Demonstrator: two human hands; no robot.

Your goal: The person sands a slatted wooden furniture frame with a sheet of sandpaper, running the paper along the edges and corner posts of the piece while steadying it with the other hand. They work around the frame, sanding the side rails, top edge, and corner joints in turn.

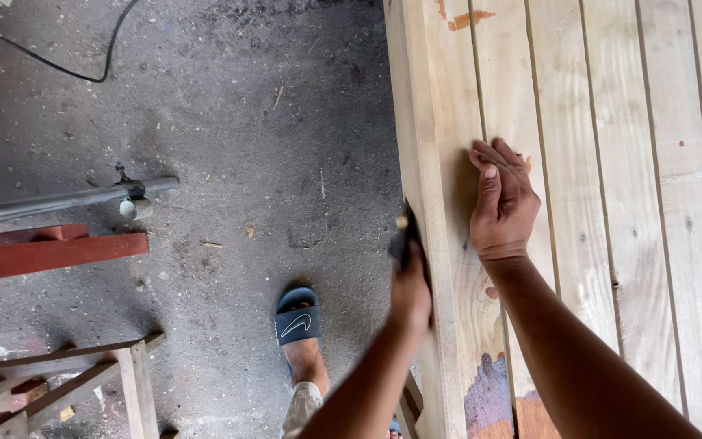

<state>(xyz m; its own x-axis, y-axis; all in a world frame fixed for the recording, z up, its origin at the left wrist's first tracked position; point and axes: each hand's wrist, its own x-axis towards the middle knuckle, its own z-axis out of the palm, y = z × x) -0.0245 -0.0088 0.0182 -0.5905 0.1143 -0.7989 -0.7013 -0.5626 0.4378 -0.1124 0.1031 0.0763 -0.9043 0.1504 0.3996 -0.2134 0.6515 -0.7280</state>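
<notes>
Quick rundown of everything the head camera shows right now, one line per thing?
Plank panel: one, pale wood with orange and purple paint marks, right half of view.
Concrete floor: one, grey, left.
Cable: one, black, top left on floor.
Metal pipe: one, grey, left.
Red beam: one, left, below the pipe.
Wooden frame: one, bottom left.
Slide sandal: one, dark blue, on the person's foot.
Left hand: holds a small dark tool against the panel's edge; blurred.
Right hand: rests on the panel.
</notes>
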